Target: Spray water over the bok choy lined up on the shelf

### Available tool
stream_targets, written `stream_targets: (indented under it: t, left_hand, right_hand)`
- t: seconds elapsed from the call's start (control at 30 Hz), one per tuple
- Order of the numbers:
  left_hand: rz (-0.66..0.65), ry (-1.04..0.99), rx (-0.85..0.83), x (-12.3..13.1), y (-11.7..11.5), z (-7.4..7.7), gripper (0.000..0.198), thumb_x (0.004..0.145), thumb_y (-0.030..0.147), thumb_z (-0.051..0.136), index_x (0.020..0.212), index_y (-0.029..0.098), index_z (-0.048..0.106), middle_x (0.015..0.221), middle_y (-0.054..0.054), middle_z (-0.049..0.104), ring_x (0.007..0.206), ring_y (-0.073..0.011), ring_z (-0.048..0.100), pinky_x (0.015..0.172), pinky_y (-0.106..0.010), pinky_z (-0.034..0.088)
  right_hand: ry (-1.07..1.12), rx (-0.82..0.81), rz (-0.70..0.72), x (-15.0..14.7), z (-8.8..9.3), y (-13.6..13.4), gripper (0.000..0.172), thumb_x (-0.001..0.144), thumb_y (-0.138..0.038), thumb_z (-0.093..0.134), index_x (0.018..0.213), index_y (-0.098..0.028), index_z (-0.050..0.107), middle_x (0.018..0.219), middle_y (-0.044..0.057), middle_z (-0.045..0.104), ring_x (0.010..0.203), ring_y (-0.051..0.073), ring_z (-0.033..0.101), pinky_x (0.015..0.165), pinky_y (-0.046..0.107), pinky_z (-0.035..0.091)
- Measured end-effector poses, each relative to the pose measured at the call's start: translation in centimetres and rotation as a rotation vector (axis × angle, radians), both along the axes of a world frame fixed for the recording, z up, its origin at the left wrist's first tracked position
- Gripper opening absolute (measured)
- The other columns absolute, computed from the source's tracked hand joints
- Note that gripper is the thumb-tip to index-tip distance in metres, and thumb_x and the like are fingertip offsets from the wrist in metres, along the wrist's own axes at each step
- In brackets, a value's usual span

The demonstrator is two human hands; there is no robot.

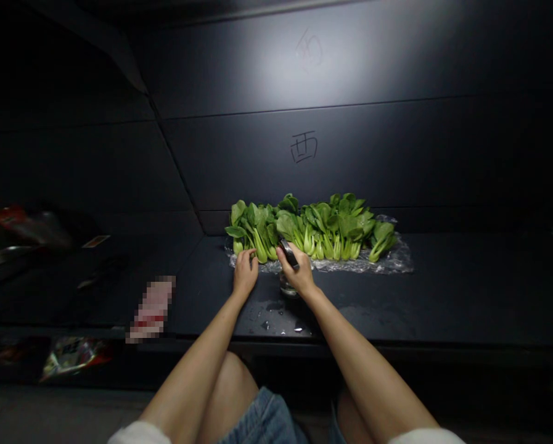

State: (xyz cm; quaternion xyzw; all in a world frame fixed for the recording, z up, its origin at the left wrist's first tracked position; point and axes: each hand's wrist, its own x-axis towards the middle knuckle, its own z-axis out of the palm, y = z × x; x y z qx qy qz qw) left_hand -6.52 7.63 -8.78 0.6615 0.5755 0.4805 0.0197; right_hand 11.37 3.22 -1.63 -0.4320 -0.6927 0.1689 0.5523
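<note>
A row of green bok choy [322, 225] stands leaning against the dark back panel, pale stalks toward me. Under it lies a crinkled sheet of clear plastic [391, 262]. My right hand [300, 274] is wrapped round a spray bottle with a black trigger head [289, 254]; its clear body [289, 287] shows below my fingers. The nozzle points at the leaves. At the row's left end my left hand [246, 271] has its fingers curled at the base of a bok choy, and the fingertips are partly hidden.
Water drops [283, 327] lie on the dark shelf [465, 290] near its front edge. A blurred-out pinkish item [151, 308] sits to the left. Farther left are a card [95, 241] and red packages [15, 219]; a shiny packet [73, 356] lies lower down.
</note>
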Motion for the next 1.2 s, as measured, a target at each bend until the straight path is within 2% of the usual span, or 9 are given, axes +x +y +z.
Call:
stream_targets:
  t: [0.13,0.3,0.53,0.83,1.07,1.2]
  left_hand:
    - [-0.011,0.001,0.014,-0.5,0.0,0.4,0.026,0.089,0.022,0.045,0.108,0.016,0.062,0.11,-0.014,0.064,0.109,-0.0249,0.06,0.101,-0.043,0.047]
    - [0.021,0.022,0.035,-2.3,0.3,0.9,0.027,0.088,0.024,0.046,0.108,0.017,0.062,0.11,-0.013,0.063,0.109,-0.0248,0.059,0.102,-0.041,0.047]
    - [0.128,0.035,0.018,-4.5,0.2,0.0,0.029,0.087,0.024,0.044,0.106,0.014,0.063,0.109,-0.015,0.062,0.109,-0.0276,0.059,0.102,-0.044,0.047]
    - [0.177,0.004,-0.032,-4.8,0.8,-0.6,0.03,0.086,0.024,0.045,0.108,0.013,0.062,0.112,-0.017,0.062,0.113,-0.0286,0.058,0.104,-0.044,0.046]
    - [0.176,-0.003,-0.057,-4.7,0.7,-0.8,0.031,0.087,0.024,0.043,0.11,0.014,0.062,0.113,-0.017,0.063,0.112,-0.0288,0.06,0.103,-0.046,0.047]
    - [0.181,-0.005,-0.087,-4.7,0.8,-0.7,0.032,0.087,0.024,0.043,0.11,0.014,0.062,0.114,-0.016,0.063,0.113,-0.0284,0.06,0.103,-0.045,0.047]
  right_hand:
    - [-0.001,0.001,0.022,0.1,0.1,0.1,0.03,0.096,-0.044,0.048,0.09,-0.02,0.063,0.079,0.005,0.068,0.071,0.019,0.064,0.065,0.026,0.044]
    - [-0.004,0.019,0.03,-0.1,0.1,0.2,0.029,0.096,-0.044,0.048,0.093,-0.02,0.063,0.083,0.006,0.07,0.075,0.019,0.065,0.068,0.027,0.046]
    - [-0.086,0.033,0.0,-0.6,0.1,0.3,0.03,0.096,-0.044,0.046,0.085,-0.021,0.061,0.076,0.004,0.067,0.068,0.018,0.062,0.064,0.026,0.043]
    - [-0.079,0.027,0.041,-0.9,0.1,0.4,0.029,0.096,-0.044,0.047,0.093,-0.02,0.062,0.085,0.006,0.07,0.078,0.02,0.066,0.07,0.028,0.047]
    - [-0.065,0.033,0.009,-1.3,0.0,0.3,0.031,0.096,-0.045,0.046,0.087,-0.02,0.062,0.08,0.006,0.069,0.068,0.019,0.063,0.065,0.028,0.045]
    - [-0.054,0.022,0.021,-1.5,0.1,0.3,0.03,0.095,-0.044,0.047,0.09,-0.02,0.063,0.082,0.006,0.07,0.071,0.02,0.064,0.067,0.028,0.046]
